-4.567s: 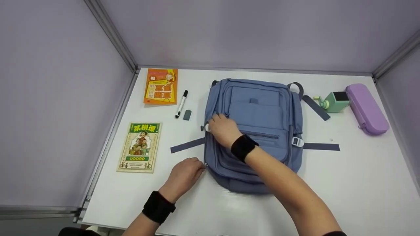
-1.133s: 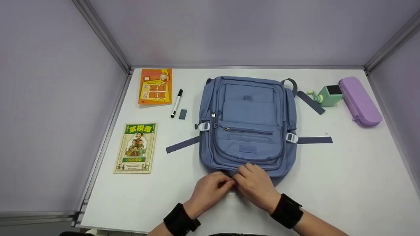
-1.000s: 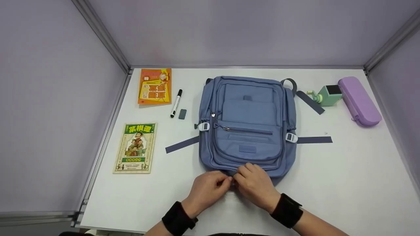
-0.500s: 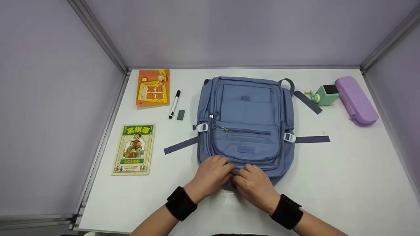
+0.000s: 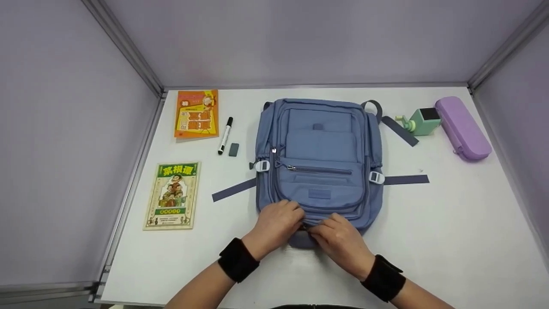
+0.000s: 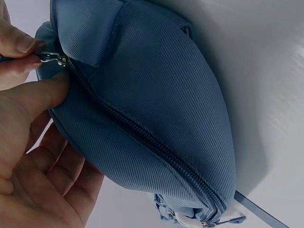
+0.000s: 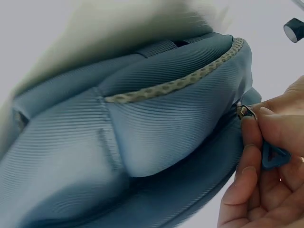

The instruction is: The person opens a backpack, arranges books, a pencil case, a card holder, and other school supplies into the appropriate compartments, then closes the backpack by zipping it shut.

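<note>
A blue backpack (image 5: 319,180) lies flat on the white table in the head view, its bottom end toward me. My right hand (image 5: 343,242) pinches a metal zipper pull (image 7: 246,112) at the middle of that bottom end; a blue triangular tab (image 7: 275,156) hangs from it. Just left of the pull, my left hand (image 5: 276,225) holds the backpack's edge, thumb on the fabric and fingers behind it. In the left wrist view the zipper (image 6: 142,135) runs closed from the slider down toward the bag's side. The right wrist view is partly blurred.
Left of the backpack lie an orange booklet (image 5: 196,113), a green-and-cream book (image 5: 172,195), a marker (image 5: 225,135) and a dark eraser (image 5: 233,149). To its right are a green sharpener with a crank (image 5: 424,122) and a purple pencil case (image 5: 463,128). Loose straps (image 5: 406,180) stick out sideways.
Both hands have gone from the backpack's left side to its bottom end. The left hand has since shifted up onto the edge, while the right hand has edged slightly right with the zipper pull.
</note>
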A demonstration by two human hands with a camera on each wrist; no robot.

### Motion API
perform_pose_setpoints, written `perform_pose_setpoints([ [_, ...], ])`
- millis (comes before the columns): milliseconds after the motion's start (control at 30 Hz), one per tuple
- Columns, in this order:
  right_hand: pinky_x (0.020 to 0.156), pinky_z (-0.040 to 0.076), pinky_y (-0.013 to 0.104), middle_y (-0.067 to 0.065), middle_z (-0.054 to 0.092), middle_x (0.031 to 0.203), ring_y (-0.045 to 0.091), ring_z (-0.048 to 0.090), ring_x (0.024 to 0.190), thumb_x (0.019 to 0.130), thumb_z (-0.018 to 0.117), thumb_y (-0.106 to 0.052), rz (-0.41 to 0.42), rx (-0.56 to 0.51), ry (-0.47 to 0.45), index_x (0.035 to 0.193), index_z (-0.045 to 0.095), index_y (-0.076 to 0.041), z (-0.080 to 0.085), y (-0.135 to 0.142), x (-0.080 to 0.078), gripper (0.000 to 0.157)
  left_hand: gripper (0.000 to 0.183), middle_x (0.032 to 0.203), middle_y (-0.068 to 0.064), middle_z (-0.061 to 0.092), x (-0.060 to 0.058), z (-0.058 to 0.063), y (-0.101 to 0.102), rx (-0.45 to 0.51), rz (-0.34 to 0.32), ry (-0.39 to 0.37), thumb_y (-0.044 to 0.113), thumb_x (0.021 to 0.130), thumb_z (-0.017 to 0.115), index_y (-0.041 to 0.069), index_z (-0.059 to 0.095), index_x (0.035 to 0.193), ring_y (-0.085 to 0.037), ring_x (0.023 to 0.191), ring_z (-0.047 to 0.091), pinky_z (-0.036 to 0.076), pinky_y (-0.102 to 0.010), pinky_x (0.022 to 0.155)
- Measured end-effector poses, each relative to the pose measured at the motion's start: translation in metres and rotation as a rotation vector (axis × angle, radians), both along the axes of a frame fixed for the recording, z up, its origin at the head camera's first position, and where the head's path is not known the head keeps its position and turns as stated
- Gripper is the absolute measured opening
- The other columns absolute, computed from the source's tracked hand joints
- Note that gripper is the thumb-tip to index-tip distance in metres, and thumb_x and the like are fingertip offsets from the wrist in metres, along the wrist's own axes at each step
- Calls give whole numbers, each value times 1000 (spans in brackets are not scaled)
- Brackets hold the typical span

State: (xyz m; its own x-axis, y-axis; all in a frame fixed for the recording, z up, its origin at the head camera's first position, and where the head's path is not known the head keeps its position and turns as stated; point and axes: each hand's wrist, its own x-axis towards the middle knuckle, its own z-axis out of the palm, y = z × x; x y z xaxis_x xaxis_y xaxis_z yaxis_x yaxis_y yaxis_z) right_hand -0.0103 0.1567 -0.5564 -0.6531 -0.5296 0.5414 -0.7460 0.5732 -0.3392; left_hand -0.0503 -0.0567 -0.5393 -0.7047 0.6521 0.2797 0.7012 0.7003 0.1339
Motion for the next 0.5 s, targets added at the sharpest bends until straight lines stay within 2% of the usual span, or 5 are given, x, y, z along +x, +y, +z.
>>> perform_pose_setpoints([
  [233, 71, 45, 29, -5, 70, 86, 13, 57, 78, 75, 88, 0, -66, -37, -45, 90, 77, -12, 5, 16, 1, 22, 9, 87, 3, 63, 0, 5, -1, 18, 35, -37, 25, 96, 73, 18, 71, 92, -15, 78, 65, 51, -31, 54],
  [500, 70, 55, 30, -6, 73, 88, 11, 67, 81, 78, 86, 1, -197, 25, -113, 94, 76, -15, 6, 41, 6, 25, 4, 88, 3, 64, -4, 8, -9, 34, 53, -78, 22, 98, 71, 18, 73, 96, -17, 81, 66, 52, -33, 55],
])
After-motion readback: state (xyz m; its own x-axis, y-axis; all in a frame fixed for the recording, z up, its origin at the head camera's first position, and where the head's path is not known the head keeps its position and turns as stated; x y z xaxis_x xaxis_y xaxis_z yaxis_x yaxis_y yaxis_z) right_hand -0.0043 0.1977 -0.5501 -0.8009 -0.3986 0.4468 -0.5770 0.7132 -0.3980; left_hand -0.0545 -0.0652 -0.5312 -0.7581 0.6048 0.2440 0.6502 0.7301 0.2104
